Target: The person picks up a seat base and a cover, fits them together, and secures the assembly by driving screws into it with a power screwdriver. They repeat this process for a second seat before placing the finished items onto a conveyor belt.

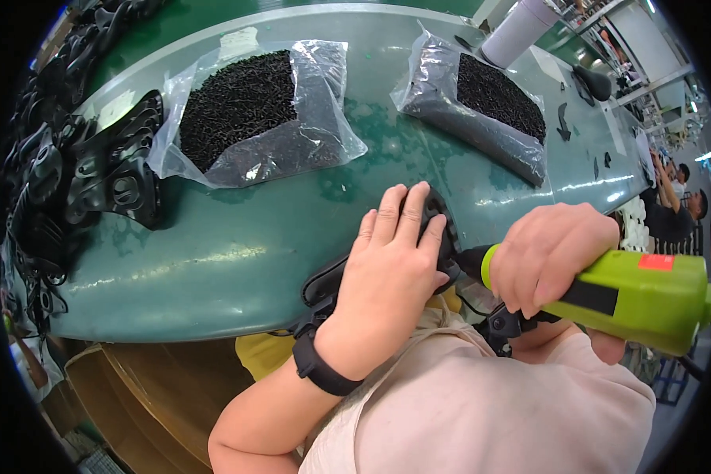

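My left hand (pixel 395 261) lies across a black moulded plastic part (pixel 325 283) at the table's near edge. Its fingers are stretched out and slightly apart, pressing on the part, and they cover much of it. The part's exact kind cannot be made out. In my right hand (pixel 557 249) is a lime-green power screwdriver (pixel 660 304), with my fingers wrapped around its body. The tool lies nearly level, its dark nose pointing left at the part beside my left thumb. My hand and the part hide the tool's tip.
Two clear plastic bags of small black screws, one at left (pixel 241 103) and one at right (pixel 498 99), lie on the green table (pixel 189 268). Black moulded parts (pixel 118 170) are heaped at left. A pale cylinder (pixel 520 31) stands at the back. Cardboard (pixel 150 387) is below the near edge.
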Tool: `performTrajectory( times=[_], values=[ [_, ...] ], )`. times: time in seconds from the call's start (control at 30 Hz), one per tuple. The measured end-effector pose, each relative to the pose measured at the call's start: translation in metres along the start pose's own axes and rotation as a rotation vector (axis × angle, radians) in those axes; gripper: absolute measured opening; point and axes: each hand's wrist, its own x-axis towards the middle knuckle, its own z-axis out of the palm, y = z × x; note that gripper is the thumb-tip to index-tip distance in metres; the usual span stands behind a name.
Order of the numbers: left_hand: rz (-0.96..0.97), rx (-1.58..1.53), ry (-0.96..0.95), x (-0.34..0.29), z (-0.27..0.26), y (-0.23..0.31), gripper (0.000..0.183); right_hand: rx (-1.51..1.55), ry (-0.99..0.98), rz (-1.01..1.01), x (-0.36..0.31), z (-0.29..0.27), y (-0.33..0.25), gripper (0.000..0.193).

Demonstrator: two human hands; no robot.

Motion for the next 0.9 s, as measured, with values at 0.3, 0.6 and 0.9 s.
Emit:
performTrajectory(
  times=[0.3,0.6,0.9],
  values=[
    [0.019,0.031,-0.054,0.006,0.0,0.005,0.066,0.025,-0.104,-0.03,0.008,0.009,-0.008,0.029],
    [0.079,-0.195,-0.025,0.007,-0.013,-0.012,0.066,0.2,0.074,-0.207,0.003,-0.025,-0.006,0.076],
    [-0.202,0.479,0.339,0.046,-0.085,-0.2,0.018,0.066,0.286,-0.032,0.004,-0.017,0.014,0.084]
  ],
)
